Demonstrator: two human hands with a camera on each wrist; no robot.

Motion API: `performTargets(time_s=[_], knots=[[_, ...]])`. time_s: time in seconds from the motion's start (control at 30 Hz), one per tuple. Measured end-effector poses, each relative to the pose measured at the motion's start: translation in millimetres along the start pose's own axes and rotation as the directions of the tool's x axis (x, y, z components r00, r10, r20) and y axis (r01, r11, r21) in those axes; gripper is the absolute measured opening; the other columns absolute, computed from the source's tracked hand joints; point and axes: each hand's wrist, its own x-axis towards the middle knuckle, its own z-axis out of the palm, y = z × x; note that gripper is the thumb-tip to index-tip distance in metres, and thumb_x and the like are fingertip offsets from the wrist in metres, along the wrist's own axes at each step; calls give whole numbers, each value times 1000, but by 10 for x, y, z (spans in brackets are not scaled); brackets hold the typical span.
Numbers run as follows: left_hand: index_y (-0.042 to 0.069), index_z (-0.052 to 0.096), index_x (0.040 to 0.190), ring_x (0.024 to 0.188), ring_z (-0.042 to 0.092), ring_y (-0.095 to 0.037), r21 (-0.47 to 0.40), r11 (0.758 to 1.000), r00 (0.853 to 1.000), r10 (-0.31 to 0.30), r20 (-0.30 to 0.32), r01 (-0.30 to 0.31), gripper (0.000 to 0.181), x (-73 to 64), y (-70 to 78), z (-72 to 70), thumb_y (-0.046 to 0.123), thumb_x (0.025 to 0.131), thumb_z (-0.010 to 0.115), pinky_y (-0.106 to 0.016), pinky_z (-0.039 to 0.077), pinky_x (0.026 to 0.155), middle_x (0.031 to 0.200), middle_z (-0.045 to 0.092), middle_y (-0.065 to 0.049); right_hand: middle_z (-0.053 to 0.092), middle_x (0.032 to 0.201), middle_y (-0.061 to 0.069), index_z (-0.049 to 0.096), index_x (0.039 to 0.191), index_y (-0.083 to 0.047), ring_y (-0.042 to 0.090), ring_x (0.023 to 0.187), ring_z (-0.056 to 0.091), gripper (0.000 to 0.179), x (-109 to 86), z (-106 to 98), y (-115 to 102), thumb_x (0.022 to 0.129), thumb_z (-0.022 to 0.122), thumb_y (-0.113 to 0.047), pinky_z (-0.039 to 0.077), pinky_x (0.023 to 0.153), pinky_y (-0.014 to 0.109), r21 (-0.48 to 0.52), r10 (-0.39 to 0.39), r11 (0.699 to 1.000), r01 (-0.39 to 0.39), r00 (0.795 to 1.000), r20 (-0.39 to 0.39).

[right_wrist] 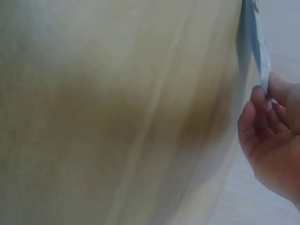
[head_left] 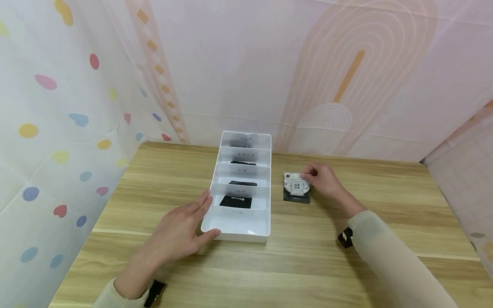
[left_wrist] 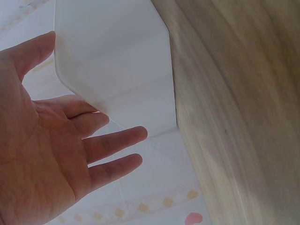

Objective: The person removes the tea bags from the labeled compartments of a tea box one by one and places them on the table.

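A long white divided organizer tray stands on the wooden table, with dark packets in three of its middle compartments and labelled dividers. My left hand lies flat and open against the tray's near left corner, thumb at the front wall; in the left wrist view its straight fingers press the white tray wall. To the right of the tray, my right hand pinches the edge of a pale printed packet lying on a dark packet. In the right wrist view the curled fingers hold the packet's thin edge.
The wooden table is walled by patterned curtains at the back and both sides. The tray's nearest compartment holds nothing. Black wrist straps sit on both forearms.
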Motion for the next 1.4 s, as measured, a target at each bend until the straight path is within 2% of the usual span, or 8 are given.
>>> performTargets(time_s=[0.27, 0.77, 1.07, 1.4], knots=[[-4, 46, 155, 135, 57, -39, -3, 1000, 1000, 4, -2, -4, 85, 1, -1, 11, 55, 97, 68, -57, 49, 106, 164, 39, -17, 67, 82, 9, 72, 91, 3, 18, 75, 54, 10, 15, -6, 77, 99, 73, -5, 44, 64, 26, -25, 22, 999, -21, 1000, 13], [-4, 46, 155, 135, 58, -39, 4, 1000, 1000, 9, -5, -9, 85, 0, -4, -1, 55, 97, 67, -57, 49, 106, 164, 40, -17, 71, 84, 7, 78, 90, -1, 17, 77, 56, 10, 19, -3, 87, 97, 76, -7, 46, 66, 25, -50, 17, 999, -13, 996, 85], [-3, 46, 155, 134, 58, -40, 7, 1000, 1000, 0, -3, 0, 85, 3, -4, 5, 55, 97, 68, -57, 49, 105, 164, 40, -17, 75, 91, 11, 81, 97, 3, 21, 84, 62, 12, 6, -19, 105, 99, 73, -6, 51, 76, 33, -79, 25, 997, -19, 997, 77], [-3, 46, 155, 134, 58, -40, 2, 1000, 1000, -4, -1, 4, 86, -1, -3, 8, 56, 97, 68, -58, 49, 105, 164, 39, -17, 75, 96, 13, 79, 103, 2, 20, 79, 66, 16, 3, -95, 78, 102, 70, -10, 53, 68, 27, -42, 76, 996, -72, 993, 94]])
